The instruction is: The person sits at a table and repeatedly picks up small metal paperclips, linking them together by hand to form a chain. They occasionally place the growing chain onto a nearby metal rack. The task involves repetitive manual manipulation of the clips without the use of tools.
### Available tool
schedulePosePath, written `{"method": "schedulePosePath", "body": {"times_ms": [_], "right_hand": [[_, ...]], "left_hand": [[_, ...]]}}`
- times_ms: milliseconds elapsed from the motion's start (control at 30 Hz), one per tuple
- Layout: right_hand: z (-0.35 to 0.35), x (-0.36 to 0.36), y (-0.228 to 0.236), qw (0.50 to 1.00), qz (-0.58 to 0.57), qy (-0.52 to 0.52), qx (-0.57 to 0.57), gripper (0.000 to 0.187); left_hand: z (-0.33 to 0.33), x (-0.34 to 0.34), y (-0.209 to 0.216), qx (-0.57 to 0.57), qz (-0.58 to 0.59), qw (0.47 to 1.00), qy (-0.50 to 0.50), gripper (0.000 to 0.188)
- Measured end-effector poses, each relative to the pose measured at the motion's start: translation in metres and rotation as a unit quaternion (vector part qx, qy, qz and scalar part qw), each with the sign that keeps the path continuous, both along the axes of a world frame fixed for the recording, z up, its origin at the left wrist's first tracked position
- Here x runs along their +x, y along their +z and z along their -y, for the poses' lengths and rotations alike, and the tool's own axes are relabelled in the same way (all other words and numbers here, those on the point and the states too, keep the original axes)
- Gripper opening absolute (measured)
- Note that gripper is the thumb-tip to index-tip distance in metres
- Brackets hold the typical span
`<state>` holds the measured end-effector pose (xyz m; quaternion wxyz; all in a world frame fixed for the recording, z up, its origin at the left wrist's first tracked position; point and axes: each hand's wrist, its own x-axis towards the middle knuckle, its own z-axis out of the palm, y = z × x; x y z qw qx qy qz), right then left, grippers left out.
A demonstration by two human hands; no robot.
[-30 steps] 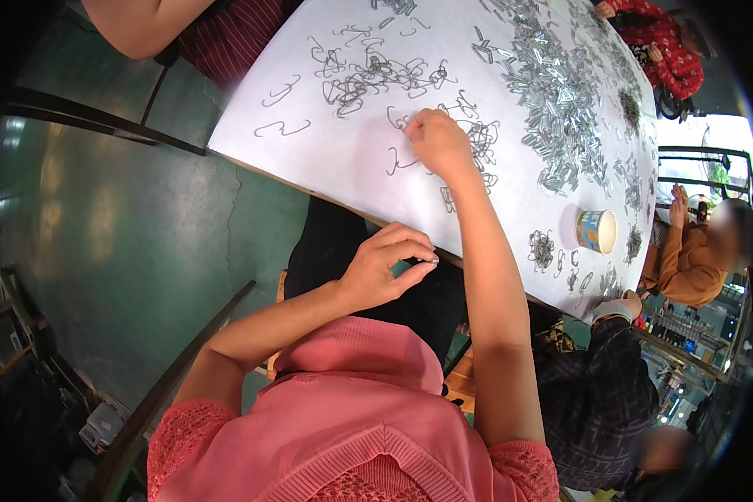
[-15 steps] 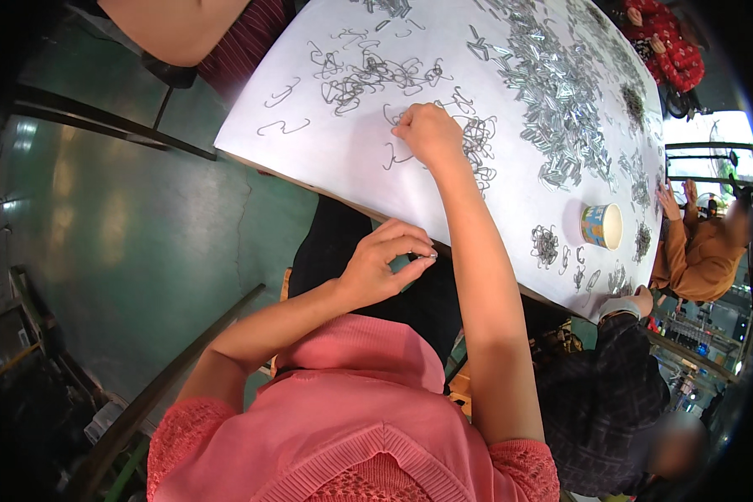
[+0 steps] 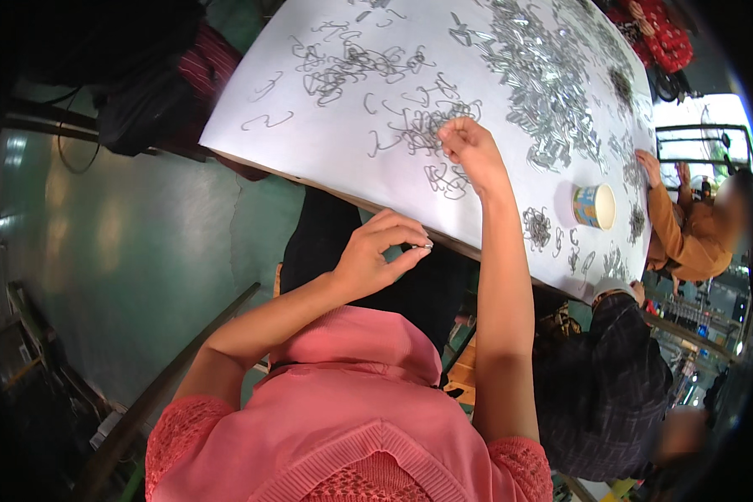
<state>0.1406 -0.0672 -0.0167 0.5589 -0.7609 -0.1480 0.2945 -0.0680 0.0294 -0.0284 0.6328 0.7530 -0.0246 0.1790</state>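
Just off the table's near edge, my left hand (image 3: 378, 255) is closed in a pinch on a small shiny metal piece (image 3: 427, 245). Only its end shows between thumb and forefinger. My right hand (image 3: 475, 153) is over the white table (image 3: 309, 155), fingers curled together at the right side of a pile of bent wire hooks (image 3: 422, 125). Whatever those fingers hold, if anything, is hidden. More wire hooks (image 3: 356, 67) lie scattered farther back. To the right spreads a large heap of small silvery metal pieces (image 3: 544, 92).
A paper cup (image 3: 594, 207) stands near the right side, beside a small dark hook pile (image 3: 537, 227). Close on my right sits a person in dark clothing (image 3: 602, 376). Someone in an orange-brown top (image 3: 686, 238) and another in red (image 3: 668, 42) are at the table's right side.
My right hand has moved right across the wire hooks, its fingers still closed. My left hand keeps its pinch. At the upper left, a tan shape has gone and dark clothing shows.
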Motion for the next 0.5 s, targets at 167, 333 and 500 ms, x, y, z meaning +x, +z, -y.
{"method": "schedulePosePath", "body": {"times_ms": [167,333,500], "right_hand": [[0.052,-0.062,0.016,0.978,-0.084,-0.111,0.156,0.027],[0.075,-0.137,0.045,0.957,-0.084,-0.183,0.209,0.034],[0.088,-0.166,0.048,0.939,-0.045,-0.247,0.237,0.030]], "left_hand": [[0.008,0.005,0.006,-0.001,-0.007,1.000,-0.014,0.011],[0.017,0.007,0.008,0.010,-0.028,0.999,-0.026,0.011],[0.028,0.013,0.012,0.026,-0.015,0.999,-0.031,0.012]]}}
